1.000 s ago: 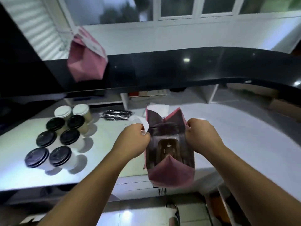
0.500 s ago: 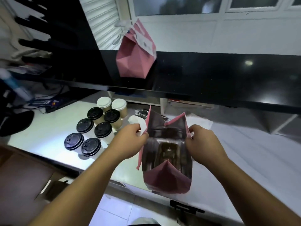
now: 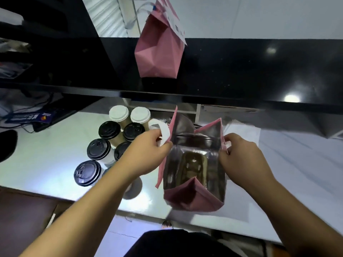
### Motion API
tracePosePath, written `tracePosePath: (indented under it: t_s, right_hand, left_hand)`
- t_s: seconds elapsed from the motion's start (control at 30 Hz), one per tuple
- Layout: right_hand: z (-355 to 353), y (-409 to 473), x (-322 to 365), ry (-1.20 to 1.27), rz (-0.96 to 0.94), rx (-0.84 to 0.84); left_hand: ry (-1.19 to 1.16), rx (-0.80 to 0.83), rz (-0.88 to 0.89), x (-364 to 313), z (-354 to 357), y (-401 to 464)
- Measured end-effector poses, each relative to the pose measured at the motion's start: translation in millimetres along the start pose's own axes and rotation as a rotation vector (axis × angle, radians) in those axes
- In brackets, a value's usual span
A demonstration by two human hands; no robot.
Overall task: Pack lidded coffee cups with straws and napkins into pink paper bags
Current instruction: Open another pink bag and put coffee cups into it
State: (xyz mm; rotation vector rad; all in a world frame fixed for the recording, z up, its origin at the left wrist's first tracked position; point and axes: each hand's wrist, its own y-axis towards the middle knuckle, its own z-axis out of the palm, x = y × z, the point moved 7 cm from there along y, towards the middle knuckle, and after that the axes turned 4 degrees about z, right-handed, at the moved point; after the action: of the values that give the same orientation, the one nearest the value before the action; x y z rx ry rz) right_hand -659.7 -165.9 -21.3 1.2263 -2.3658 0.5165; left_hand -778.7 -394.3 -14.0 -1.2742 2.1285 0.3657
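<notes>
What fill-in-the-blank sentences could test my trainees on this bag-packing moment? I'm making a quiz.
1. Both hands hold open a ____ paper bag at the counter edge.
2. The left hand also pinches a white ____.
3. Two cups at the back have ____ lids; the nearer ones have black.
4. The right hand grips the bag's ____ rim.

Missing: pink; handle; white; right

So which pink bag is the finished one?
Look at the long black counter above the white worktop. One pink bag stands on it alone, its top folded shut. The other bag, held between both hands, gapes open.
</notes>
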Motion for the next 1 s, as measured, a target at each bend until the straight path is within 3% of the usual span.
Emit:
tracePosePath:
  t_s: [0.2,0.43,0.67,0.73,0.8,0.87,1.0]
  right_hand:
    - [18,-7,8,-0.068,0.079,-0.039]
    - [21,-9,8,-0.078,0.092,-0.066]
    - [22,-8,3,-0.05,0.052,-0.046]
    - [23,-8,3,-0.044,0.031,-0.042]
    - [23,-9,3,-0.036,0.01,-0.047]
    - [23,-10,3,-0.028,-0.002,-0.057]
    - [24,-10,1,-0.026,0.002,-0.036]
  left_hand:
    - [-0.035,0.095,0.091,24,10,8]
    - [-0.153,0.159,0.079,42,17,6]
    - [-0.423,0.238,0.083,73,-2,-20]
    - [-0.31,0.151,0.029,104,-11,-28]
    - [0.085,0.065,-0.005,136,-19,-37]
    - [0.389,0.09,-0.072,163,-16,-50]
    - [0.401,0.16,-0.208,192,1,-68]
